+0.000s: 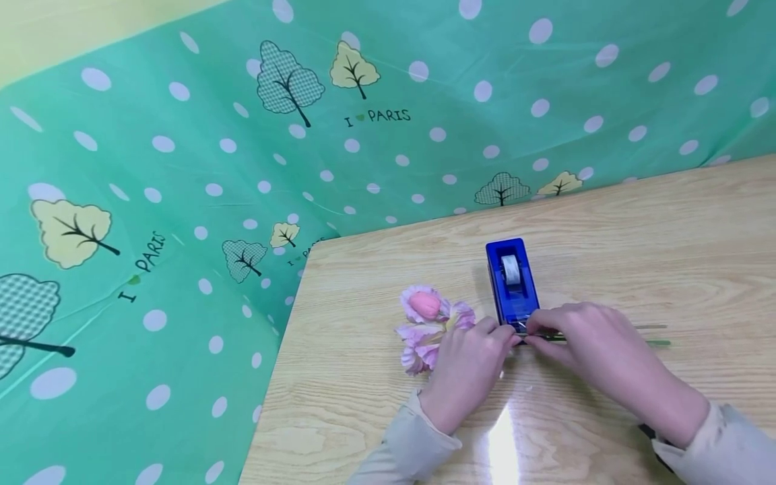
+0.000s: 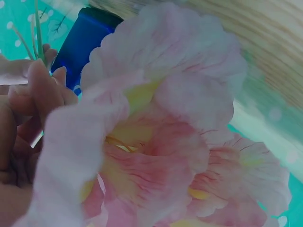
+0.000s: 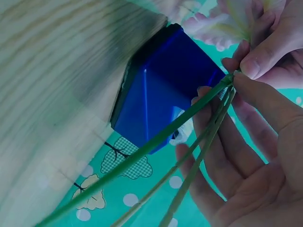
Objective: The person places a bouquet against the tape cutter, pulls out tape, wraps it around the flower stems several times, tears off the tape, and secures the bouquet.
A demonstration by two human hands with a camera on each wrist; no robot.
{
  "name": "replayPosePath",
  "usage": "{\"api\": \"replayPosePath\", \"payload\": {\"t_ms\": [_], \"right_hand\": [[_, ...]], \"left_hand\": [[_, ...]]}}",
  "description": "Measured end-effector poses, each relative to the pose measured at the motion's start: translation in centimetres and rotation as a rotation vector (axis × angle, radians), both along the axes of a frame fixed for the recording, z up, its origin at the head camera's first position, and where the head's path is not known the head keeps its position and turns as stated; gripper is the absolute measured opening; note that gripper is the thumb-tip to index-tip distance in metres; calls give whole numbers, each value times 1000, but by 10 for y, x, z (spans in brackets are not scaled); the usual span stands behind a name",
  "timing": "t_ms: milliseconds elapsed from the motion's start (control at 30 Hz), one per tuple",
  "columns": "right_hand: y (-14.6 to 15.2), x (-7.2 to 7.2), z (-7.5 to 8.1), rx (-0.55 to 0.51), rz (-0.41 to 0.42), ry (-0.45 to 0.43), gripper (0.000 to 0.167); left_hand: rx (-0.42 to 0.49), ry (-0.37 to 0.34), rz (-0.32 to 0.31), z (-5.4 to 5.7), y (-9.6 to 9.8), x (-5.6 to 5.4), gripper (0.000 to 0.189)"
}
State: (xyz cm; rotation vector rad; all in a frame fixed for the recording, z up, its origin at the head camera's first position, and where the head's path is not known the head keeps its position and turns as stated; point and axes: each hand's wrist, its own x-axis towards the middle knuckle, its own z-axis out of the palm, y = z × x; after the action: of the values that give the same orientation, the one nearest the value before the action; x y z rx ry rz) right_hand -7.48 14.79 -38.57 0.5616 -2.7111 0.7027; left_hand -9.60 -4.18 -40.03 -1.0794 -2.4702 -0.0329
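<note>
The pink flowers (image 1: 421, 333) spread out beside the blue tape dispenser (image 1: 518, 306), and their green stems (image 3: 189, 111) are pinched close to the blooms between thumb and fingers of the left hand (image 1: 467, 360), back uppermost, while the right hand (image 1: 597, 340), bent down from the wrist, has its own thumb-and-finger grip on the stems just beside it, at the dispenser's near end. Beneath lies a pale wood-grain tabletop (image 1: 339, 316), backed by a green cloth (image 1: 182, 256) with white spots, printed trees and the words "I PARIS" around a small heart.
</note>
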Motion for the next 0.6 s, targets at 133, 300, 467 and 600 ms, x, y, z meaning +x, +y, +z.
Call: {"api": "replayPosePath", "payload": {"t_ms": [133, 300, 467, 600], "right_hand": [[2, -1, 0, 5, 17, -3, 13], [4, -5, -3, -12, 81, 29, 12], [7, -8, -7, -30, 156, 55, 14], [8, -10, -8, -46, 196, 107, 19]], "left_hand": [[15, -7, 3, 1, 0, 0, 21], [37, -50, 14, 1, -2, 1, 20], [61, -109, 20, 2, -3, 4, 21], [69, -124, 18, 2, -3, 4, 21]]}}
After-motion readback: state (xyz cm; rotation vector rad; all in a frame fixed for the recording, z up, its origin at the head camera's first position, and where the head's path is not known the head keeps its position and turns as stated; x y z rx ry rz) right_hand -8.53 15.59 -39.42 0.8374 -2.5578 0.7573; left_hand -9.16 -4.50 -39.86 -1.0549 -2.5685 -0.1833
